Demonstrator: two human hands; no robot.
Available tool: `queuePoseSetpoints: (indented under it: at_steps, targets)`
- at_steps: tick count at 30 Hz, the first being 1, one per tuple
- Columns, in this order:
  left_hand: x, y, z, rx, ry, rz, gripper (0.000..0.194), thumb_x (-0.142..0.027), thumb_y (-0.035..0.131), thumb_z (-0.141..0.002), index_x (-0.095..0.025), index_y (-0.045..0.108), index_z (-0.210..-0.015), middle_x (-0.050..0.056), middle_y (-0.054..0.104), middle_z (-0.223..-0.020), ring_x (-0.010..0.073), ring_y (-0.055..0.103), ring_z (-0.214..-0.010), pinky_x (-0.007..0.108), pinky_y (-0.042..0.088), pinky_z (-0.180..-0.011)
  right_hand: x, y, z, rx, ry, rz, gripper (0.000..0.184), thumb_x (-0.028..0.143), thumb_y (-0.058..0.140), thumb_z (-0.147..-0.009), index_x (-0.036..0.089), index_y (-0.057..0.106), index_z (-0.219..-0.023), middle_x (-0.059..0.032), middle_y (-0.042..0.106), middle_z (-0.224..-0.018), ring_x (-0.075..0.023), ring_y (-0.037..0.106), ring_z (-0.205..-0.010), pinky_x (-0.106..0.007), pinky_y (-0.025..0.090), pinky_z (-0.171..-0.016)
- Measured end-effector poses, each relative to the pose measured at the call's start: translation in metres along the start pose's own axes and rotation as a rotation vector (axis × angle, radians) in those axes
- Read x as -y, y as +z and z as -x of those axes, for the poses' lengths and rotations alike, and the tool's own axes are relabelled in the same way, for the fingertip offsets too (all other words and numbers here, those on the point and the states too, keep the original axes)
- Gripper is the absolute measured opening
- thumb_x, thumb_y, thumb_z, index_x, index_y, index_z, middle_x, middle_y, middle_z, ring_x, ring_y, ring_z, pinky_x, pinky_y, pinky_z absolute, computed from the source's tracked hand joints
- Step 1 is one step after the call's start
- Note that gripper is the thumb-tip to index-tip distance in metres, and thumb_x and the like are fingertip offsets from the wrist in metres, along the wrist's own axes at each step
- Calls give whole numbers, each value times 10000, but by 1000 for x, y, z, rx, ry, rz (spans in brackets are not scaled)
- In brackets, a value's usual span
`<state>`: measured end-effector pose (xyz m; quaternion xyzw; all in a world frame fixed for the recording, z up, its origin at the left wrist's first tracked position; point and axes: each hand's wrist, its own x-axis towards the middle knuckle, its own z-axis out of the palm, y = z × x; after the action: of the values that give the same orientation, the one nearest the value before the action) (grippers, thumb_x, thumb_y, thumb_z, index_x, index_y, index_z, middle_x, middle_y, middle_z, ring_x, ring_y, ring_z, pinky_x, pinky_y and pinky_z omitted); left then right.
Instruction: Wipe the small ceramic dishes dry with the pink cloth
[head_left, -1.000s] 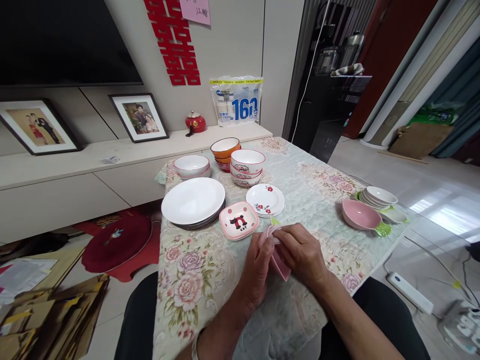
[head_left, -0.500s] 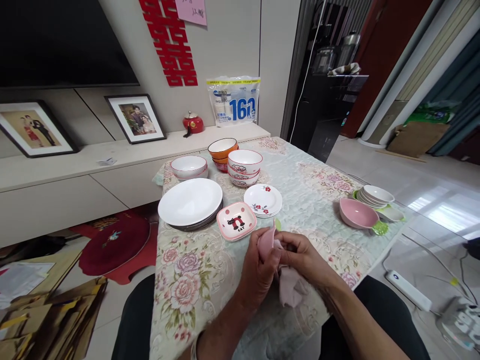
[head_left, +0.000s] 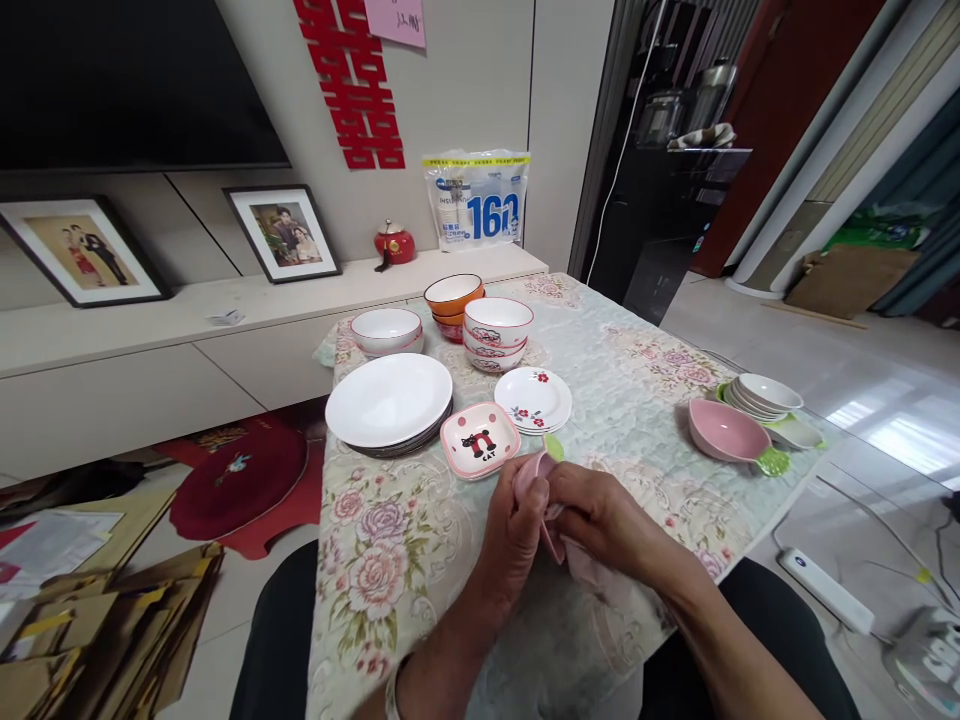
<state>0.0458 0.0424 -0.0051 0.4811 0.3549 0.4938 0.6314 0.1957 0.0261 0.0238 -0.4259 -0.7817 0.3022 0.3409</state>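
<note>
My left hand (head_left: 516, 525) is closed around a pink bowl (head_left: 531, 470) with a green leaf-shaped handle (head_left: 553, 447), tilted on its side above the near table edge. A pale pink cloth (head_left: 592, 572) is bunched in my right hand (head_left: 600, 510), whose fingers press it against the bowl; much of the bowl is hidden by both hands. Just beyond my left hand lies a square cat dish (head_left: 480, 440). Behind it are small flowered plates (head_left: 534, 400). To the right sits another pink bowl (head_left: 724, 432) with a green handle.
Large white plates (head_left: 390, 400) are stacked at the left. White-and-red bowls (head_left: 496, 335), orange bowls (head_left: 453, 295) and pale bowls (head_left: 386, 328) stand at the back. Small white bowls (head_left: 765, 393) are piled near the right edge of the flowered tablecloth (head_left: 375, 580).
My right hand has turned and shifted slightly with the cloth over the pink bowl. The bowl has tilted, showing more of its lower rim. The whole view has swung slightly left.
</note>
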Motion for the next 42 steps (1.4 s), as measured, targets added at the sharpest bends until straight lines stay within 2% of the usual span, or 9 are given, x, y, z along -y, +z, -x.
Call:
queuePoseSetpoints:
  at_steps: [5, 7, 10, 15, 21, 26, 30, 38, 42]
  targets:
    - [-5, 2, 1, 25, -27, 29, 369, -478, 571, -906, -170, 602, -1108, 83, 654, -1101, 238, 605, -1035, 365, 474, -934, -5, 16, 3, -216, 54, 432, 204, 124, 477, -929, 201, 663, -955, -61, 644, -878, -177, 609, -788, -275, 481, -696]
    - [-6, 3, 3, 38, -45, 53, 361, -472, 572, -911, -181, 590, -1123, 76, 654, -1098, 227, 613, -1009, 352, 483, -905, -7, 22, 3, -310, 87, 413, 208, 144, 487, -926, 202, 680, -977, -74, 673, -885, -187, 631, -793, -287, 489, -708]
    - [-5, 3, 4, 67, -50, 76, 340, -458, 572, -919, -190, 585, -1127, 71, 655, -1102, 229, 612, -1036, 352, 477, -918, -7, 26, 1, -408, 176, 100, 170, 196, 561, -895, 212, 703, -988, -58, 717, -907, -188, 661, -802, -295, 510, -732]
    - [-5, 3, 4, 102, -64, 101, 353, -484, 514, -940, -179, 599, -1097, 84, 668, -1085, 249, 616, -1045, 376, 472, -933, 2, 12, -1, -157, 224, -460, 164, 321, 643, -881, 197, 724, -951, -15, 702, -850, -168, 655, -777, -260, 515, -679]
    - [-9, 5, 5, 52, -98, 75, 336, -504, 511, -933, -186, 598, -998, 73, 667, -996, 253, 622, -991, 364, 486, -875, 11, -7, 3, 75, 79, -208, 164, 119, 561, -878, 210, 698, -883, -3, 672, -874, -155, 624, -812, -269, 494, -753]
    - [-4, 3, 4, -16, -29, 14, 364, -468, 613, -877, -195, 585, -1115, 69, 649, -1089, 247, 603, -1038, 378, 466, -948, -4, 6, 5, -141, 131, 270, 235, 66, 494, -827, 212, 640, -940, -31, 630, -894, -171, 593, -813, -284, 463, -730]
    - [-5, 4, 4, -35, 12, -20, 453, -456, 693, -792, -193, 571, -1140, 82, 649, -1117, 255, 609, -1024, 377, 479, -922, -13, 20, 5, -364, 209, 422, 160, 119, 507, -809, 192, 592, -923, -58, 605, -896, -204, 591, -823, -314, 460, -722]
    - [-12, 8, 6, -37, 30, -87, 486, -408, 720, -735, -186, 535, -1126, 75, 606, -1071, 242, 587, -973, 369, 495, -867, -15, 23, 0, -404, 417, 321, 130, 202, 566, -744, 216, 564, -873, -2, 639, -742, -173, 576, -633, -268, 399, -586]
    - [-11, 6, 8, -7, 15, -27, 516, -471, 695, -762, -192, 512, -1155, 82, 607, -1113, 250, 590, -1002, 371, 484, -886, -20, 19, -1, -523, 451, 185, 87, 212, 570, -724, 223, 536, -803, 23, 607, -677, -158, 541, -590, -266, 404, -575]
